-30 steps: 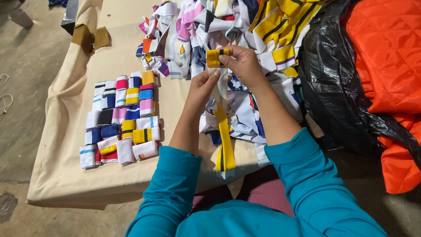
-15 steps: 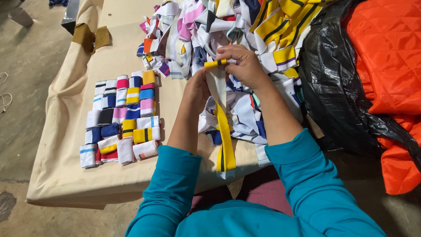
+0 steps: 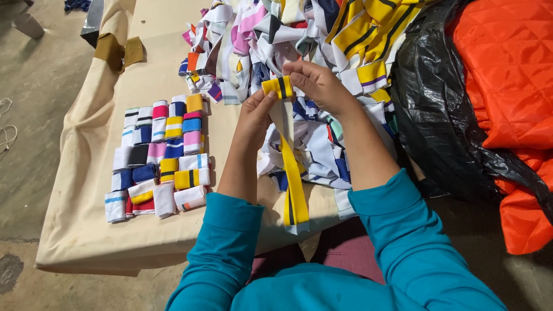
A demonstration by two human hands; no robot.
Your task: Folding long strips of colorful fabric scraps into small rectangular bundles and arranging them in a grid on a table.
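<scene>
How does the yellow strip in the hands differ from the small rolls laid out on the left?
The yellow strip is mostly unrolled and hangs down off the table edge; the rolls are fully wound and lie in rows. Both hands hold the strip; nothing touches the rolls. Both are striped fabric bands.

light: even, bright | shadows: soft, faint | glare: none | focus: sharp throughout

You are in a garment or textile workshop. Landmark: cloth-covered work table (image 3: 86,230) on bare concrete floor (image 3: 34,86). Rolled fabric strips (image 3: 158,155) sit in rows at its left; a loose strip pile (image 3: 276,34) at its far side; quilted orange fabric (image 3: 507,75) to its right.
</scene>
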